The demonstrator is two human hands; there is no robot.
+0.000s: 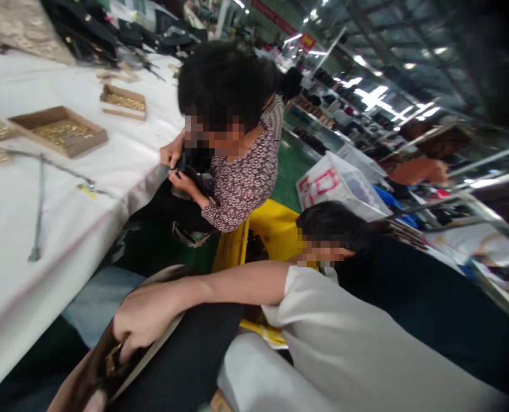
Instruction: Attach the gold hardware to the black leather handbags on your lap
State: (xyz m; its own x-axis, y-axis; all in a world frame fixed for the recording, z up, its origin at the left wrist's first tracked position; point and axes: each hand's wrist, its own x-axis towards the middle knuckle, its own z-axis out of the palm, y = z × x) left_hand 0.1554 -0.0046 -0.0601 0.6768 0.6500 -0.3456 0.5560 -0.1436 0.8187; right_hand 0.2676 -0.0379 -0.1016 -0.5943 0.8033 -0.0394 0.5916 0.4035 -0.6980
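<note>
My right hand (145, 320) reaches down from the right, its fingers curled over the opening of a dark bag (164, 355) on my lap. Beside its fingertips shows gold-coloured metal hardware (112, 359), blurred, inside the opening. The bag's pale edge runs under my wrist. Low at the frame's bottom edge, a fingertip of my left hand (95, 401) appears against the bag; the rest of that hand is cut off or hidden, so its grip cannot be made out.
A white-covered table (6, 274) on the left bears cardboard trays (76, 143) of small gold-coloured parts and a thin metal rod (40, 212). Across from me a co-worker (246, 183) handles a dark item. Another person (335, 229) sits near a yellow bin (275, 223). A white container (323, 183) stands behind.
</note>
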